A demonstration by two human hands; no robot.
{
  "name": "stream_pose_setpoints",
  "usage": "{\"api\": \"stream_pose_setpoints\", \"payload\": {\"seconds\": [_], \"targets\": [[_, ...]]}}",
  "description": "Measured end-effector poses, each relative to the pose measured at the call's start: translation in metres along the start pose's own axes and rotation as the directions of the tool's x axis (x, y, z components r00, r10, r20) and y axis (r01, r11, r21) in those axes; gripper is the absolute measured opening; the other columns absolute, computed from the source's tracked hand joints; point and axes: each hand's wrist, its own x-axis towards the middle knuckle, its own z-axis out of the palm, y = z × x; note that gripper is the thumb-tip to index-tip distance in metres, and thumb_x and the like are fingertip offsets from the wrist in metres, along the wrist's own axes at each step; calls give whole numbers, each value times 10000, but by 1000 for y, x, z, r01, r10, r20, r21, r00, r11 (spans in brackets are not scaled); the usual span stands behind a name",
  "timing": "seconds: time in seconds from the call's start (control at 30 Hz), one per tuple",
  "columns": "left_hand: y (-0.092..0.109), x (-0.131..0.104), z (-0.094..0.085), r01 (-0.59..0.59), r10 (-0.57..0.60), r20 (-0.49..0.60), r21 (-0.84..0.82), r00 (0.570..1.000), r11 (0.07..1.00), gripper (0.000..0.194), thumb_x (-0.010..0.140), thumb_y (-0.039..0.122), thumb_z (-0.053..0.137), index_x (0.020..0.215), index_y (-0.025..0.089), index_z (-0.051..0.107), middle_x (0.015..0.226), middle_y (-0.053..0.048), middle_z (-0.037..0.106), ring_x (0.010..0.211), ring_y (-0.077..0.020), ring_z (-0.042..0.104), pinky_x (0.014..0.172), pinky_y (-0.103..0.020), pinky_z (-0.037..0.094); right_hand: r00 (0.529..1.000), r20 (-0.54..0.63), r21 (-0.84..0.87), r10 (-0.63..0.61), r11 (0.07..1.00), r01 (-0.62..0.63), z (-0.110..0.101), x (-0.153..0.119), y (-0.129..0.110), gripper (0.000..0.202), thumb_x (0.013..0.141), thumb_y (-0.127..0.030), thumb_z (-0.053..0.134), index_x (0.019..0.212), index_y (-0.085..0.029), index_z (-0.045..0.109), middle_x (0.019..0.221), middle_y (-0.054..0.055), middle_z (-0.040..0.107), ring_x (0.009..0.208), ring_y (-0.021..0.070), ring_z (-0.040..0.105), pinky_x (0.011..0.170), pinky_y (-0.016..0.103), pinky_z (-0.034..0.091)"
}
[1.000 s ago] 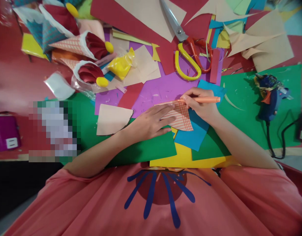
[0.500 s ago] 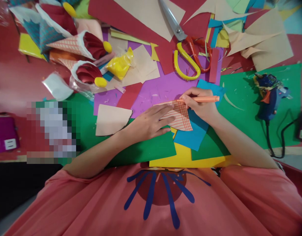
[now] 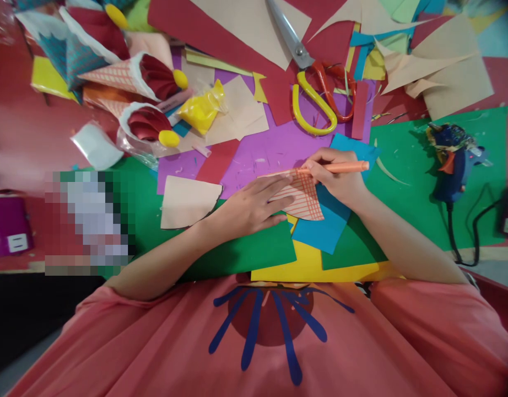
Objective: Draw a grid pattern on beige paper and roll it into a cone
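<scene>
Ten o'clock from the lined piece (image 3: 306, 204), orange-checked cones (image 3: 113, 74) with white rims look made up. At nine, a plain beige piece (image 3: 190, 204) shows no lines. The left hand (image 3: 254, 207) lies flat, fingers slightly spread and gripping nothing, on the lined piece. That piece is criss-crossed at its right; nearer the hand lines run one way only, so crossing strokes seem left to do, though the fingers hide part. The right hand (image 3: 340, 182) pinches an orange marker (image 3: 349, 166) at the upper edge, around twelve to one.
</scene>
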Motion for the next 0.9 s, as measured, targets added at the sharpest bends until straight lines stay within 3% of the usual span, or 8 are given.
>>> {"api": "stream_pose_setpoints", "payload": {"seconds": [0.27,0.43,0.57,0.73,0.9], "targets": [[0,-1,2,-20,20,-34,25,999,999,368,968,363,482,1253,139,549,1416,-218,498,1350,-313,456,1052,-512,453,997,68,24,37,999,-38,-2,2,-5,198,749,-203,518,557,-174,554,503,-28,543,483,81,457,488,242,335],[-1,0,2,34,-32,-38,47,999,998,426,962,385,484,1295,123,525,1424,-229,484,1364,-328,434,1073,-523,430,999,-1,140,46,989,-46,-2,1,-4,217,784,-249,544,578,-182,546,522,-31,520,504,83,458,506,242,356],[-3,1,1,93,-92,-28,51,995,994,458,953,385,501,1325,117,505,1446,-224,462,1397,-327,385,1104,-531,391,1000,-23,136,1,991,2,-1,0,0,220,831,-277,579,633,-183,570,569,-27,550,531,88,487,529,245,375],[-4,1,2,40,-35,-66,76,997,996,475,949,364,517,1337,94,480,1416,-212,501,1391,-336,391,1095,-525,402,999,-2,47,-45,998,45,0,0,2,163,861,-281,607,741,-178,647,616,-19,616,563,93,544,571,243,420],[-2,1,1,61,-58,-44,77,997,995,453,951,352,511,1328,102,489,1428,-203,492,1400,-325,379,1107,-523,391,998,-5,-11,-61,998,61,1,0,4,183,860,-312,613,777,-165,684,700,7,687,584,97,582,567,233,435]]}}
